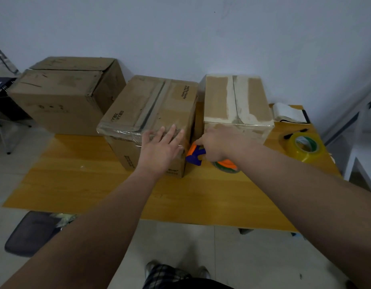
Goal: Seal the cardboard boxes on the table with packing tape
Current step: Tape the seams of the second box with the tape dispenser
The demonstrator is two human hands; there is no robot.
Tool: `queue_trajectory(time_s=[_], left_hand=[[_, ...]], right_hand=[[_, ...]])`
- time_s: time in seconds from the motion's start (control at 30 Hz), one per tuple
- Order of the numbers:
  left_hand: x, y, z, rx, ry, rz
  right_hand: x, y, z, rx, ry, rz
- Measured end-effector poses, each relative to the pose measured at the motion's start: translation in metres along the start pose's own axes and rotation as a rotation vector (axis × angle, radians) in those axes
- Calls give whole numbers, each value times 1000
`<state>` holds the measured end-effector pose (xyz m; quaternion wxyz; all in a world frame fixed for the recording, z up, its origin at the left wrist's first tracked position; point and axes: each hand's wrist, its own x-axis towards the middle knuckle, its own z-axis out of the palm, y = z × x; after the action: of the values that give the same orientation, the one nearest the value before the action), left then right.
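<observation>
left hand (159, 151) flat on middle box (151, 109) edge | right hand (217, 142) grips tape dispenser (196, 156)

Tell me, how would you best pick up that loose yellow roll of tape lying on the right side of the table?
The yellow roll of clear packing tape lies nearly flat on the wooden table, its open core facing up. Come from above: thumb inside the core, fingers on the outer wall, pinching the ring. Nothing crowds it, though a black marker pen lies just behind.
</observation>
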<state>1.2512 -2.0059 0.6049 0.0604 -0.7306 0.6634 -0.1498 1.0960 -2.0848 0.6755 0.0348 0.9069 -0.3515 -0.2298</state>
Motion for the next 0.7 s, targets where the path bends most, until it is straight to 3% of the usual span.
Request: queue_trajectory(time_s=[0.13,0.2,0.33,0.47,0.53,0.7], left_hand=[[-1,-7,2,4,17,-15],[-1,-8,4,7,35,-25],[-1,-5,9,-32,48,-34],[-2,-6,10,-44,79,-31],[-2,-6,10,-76,103,-24],[-1,-6,11,-111,117,-25]], right_hand=[[-8,9,55,-121,-141,40],[-10,18,87,80,-129,88],[7,22,119,709,-27,186],[24,12,133,1126,3,298],[31,8,143,1234,-36,409],[41,1,179,1211,-118,489]])
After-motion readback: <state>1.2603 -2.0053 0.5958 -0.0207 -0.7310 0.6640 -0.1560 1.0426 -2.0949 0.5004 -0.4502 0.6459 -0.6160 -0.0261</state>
